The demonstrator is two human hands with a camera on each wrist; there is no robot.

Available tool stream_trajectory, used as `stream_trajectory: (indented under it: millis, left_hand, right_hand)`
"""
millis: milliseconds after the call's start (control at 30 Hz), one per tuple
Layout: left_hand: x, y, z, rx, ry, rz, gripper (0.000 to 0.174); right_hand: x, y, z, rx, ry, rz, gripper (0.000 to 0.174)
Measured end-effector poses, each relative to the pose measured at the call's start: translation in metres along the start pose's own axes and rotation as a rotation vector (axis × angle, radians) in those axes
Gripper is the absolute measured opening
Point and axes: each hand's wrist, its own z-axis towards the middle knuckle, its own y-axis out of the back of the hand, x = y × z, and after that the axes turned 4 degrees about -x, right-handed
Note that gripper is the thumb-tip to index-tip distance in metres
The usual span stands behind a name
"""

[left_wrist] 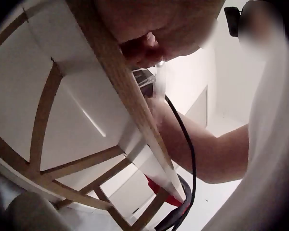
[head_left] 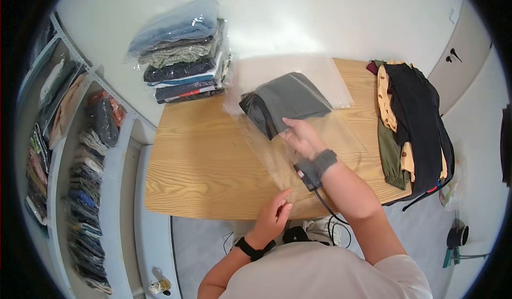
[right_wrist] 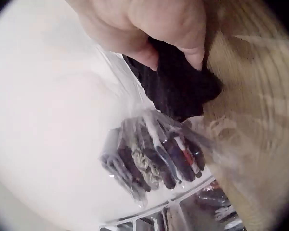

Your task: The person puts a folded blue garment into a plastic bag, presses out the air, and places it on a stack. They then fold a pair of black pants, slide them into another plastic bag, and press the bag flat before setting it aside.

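A folded dark garment (head_left: 288,102) lies within a clear plastic bag (head_left: 266,152) over the table. My right hand (head_left: 302,139) grips the garment's near edge, thumb on one side and fingers on the other. In the right wrist view the same hand (right_wrist: 154,24) pinches the black cloth (right_wrist: 178,86). At the table's front edge, my left hand (head_left: 273,216) pinches the near end of the clear bag between thumb and curled fingers. The left wrist view has that hand (left_wrist: 164,29) just above the table edge (left_wrist: 120,82), with its fingertips partly in shadow.
Flat clear bags (head_left: 298,67) lie at the table's back. A stack of bagged folded clothes (head_left: 184,59) stands at the back left. Loose clothes (head_left: 416,123) hang over the right end. Shelves of bagged clothes (head_left: 88,166) line the left. A black cable (head_left: 328,208) trails from my right wrist.
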Motion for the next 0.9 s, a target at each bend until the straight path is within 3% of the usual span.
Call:
stream_trajectory:
  millis: [100, 133, 167, 233, 333, 400, 500, 633, 700, 767, 833, 900]
  left_hand:
    - [0.005, 0.012, -0.011, -0.037, -0.099, 0.037, 0.035]
    - [0.007, 0.018, -0.017, -0.041, -0.099, 0.04, 0.035]
    - [0.008, 0.025, -0.025, -0.039, -0.066, 0.011, 0.034]
    - [0.011, 0.037, -0.035, -0.028, -0.026, -0.018, 0.034]
    - [0.013, 0.045, -0.039, -0.012, 0.086, 0.089, 0.033]
    - [0.011, 0.045, -0.04, -0.054, 0.022, 0.155, 0.033]
    - [0.012, 0.043, -0.04, -0.065, 0.024, 0.129, 0.031]
    - [0.013, 0.044, -0.042, -0.04, 0.056, 0.181, 0.028]
    - [0.018, 0.048, -0.046, -0.101, -0.043, 0.196, 0.027]
    - [0.019, 0.059, -0.054, -0.119, -0.02, 0.228, 0.027]
    - [0.018, 0.078, -0.064, -0.086, 0.059, 0.167, 0.027]
    - [0.024, 0.1, -0.071, -0.06, 0.129, 0.044, 0.028]
  right_hand:
    - [-0.016, 0.004, -0.01, -0.01, -0.005, -0.055, 0.025]
    - [-0.021, -0.008, -0.028, -0.062, 0.008, 0.074, 0.025]
    - [-0.027, -0.015, -0.042, -0.118, 0.019, 0.205, 0.027]
    - [-0.046, -0.002, -0.036, -0.036, 0.038, 0.241, 0.03]
    - [-0.049, -0.002, -0.039, 0.027, 0.148, 0.095, 0.043]
    - [-0.038, 0.0, -0.034, 0.147, -0.078, -0.034, 0.062]
    - [-0.031, 0.001, -0.029, 0.16, -0.148, -0.116, 0.075]
    - [-0.038, 0.006, -0.041, -0.016, -0.14, -0.1, 0.068]
    - [-0.043, 0.013, -0.092, 0.194, 0.042, -0.432, 0.06]
    - [-0.015, -0.01, -0.169, 0.426, 0.009, -1.042, 0.049]
    - [0.002, 0.018, -0.206, 0.786, -0.246, -1.095, 0.044]
    - [0.046, 0.032, -0.228, 1.133, -0.25, -1.204, 0.039]
